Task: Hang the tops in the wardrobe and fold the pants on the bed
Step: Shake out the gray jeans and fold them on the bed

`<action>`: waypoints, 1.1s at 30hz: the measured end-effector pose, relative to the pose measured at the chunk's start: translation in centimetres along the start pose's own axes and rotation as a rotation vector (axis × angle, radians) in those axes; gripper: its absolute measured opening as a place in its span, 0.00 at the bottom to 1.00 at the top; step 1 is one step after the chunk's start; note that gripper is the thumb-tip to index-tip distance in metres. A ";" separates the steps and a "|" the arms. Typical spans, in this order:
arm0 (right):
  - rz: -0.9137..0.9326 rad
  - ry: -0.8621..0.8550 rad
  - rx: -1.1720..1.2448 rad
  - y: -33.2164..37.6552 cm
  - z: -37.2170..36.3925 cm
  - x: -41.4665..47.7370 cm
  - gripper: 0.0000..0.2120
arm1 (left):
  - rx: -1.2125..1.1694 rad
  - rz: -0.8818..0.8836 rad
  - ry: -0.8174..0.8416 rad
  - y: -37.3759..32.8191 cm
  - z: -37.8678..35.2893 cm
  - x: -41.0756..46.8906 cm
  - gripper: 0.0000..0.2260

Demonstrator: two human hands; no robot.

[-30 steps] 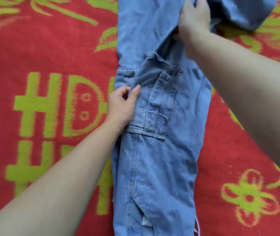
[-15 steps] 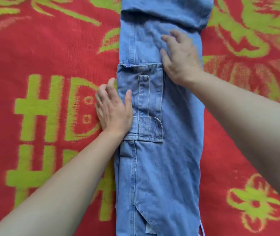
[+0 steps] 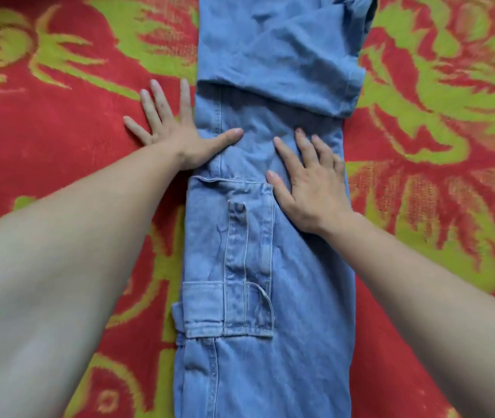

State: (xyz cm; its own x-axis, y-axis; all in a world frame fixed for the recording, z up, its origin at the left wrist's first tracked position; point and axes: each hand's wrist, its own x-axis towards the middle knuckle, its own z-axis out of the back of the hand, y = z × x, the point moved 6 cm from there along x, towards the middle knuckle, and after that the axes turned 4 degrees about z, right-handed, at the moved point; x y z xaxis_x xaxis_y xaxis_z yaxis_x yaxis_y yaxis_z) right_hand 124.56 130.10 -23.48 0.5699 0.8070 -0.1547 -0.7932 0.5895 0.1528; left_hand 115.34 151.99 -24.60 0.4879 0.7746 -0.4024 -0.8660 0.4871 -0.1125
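Light blue cargo jeans (image 3: 300,282) lie lengthwise down the middle of the bed, legs stacked, a flap pocket facing up. Their far end is folded back toward me, the hem lying across the leg. My left hand (image 3: 177,128) lies flat with spread fingers at the jeans' left edge; its fingers rest on the blanket and its thumb presses the denim. Flat on the denim just above the pocket's right corner lies my right hand (image 3: 312,182), fingers straight. Neither hand holds anything.
A red blanket (image 3: 59,140) with yellow-green flower and letter patterns covers the whole bed on both sides of the jeans. No tops, hangers or wardrobe are in view.
The far end of the jeans now lies folded down over the leg. Both hands slid away from me along the denim, the left from beside the pocket to above it, smoothing flat.
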 end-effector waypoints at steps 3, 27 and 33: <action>-0.085 -0.223 0.095 -1.2 2.0 2.8 0.26 | 0.026 0.023 0.012 0.1 -1.4 1.5 0.61; -0.010 0.120 0.037 0.5 3.4 24.9 0.39 | -0.037 -0.018 0.022 0.3 -2.1 2.3 0.47; -0.104 -0.117 0.248 2.1 6.0 11.4 0.28 | -0.019 -0.020 -0.032 0.4 -1.8 2.8 0.50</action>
State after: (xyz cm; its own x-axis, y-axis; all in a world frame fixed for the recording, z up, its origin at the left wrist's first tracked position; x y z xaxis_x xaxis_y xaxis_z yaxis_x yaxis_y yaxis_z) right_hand 130.70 140.73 -19.07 0.6779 0.7318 -0.0705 -0.6606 0.6485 0.3783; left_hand 116.16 153.66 -27.38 0.5083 0.7775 -0.3702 -0.8578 0.4954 -0.1373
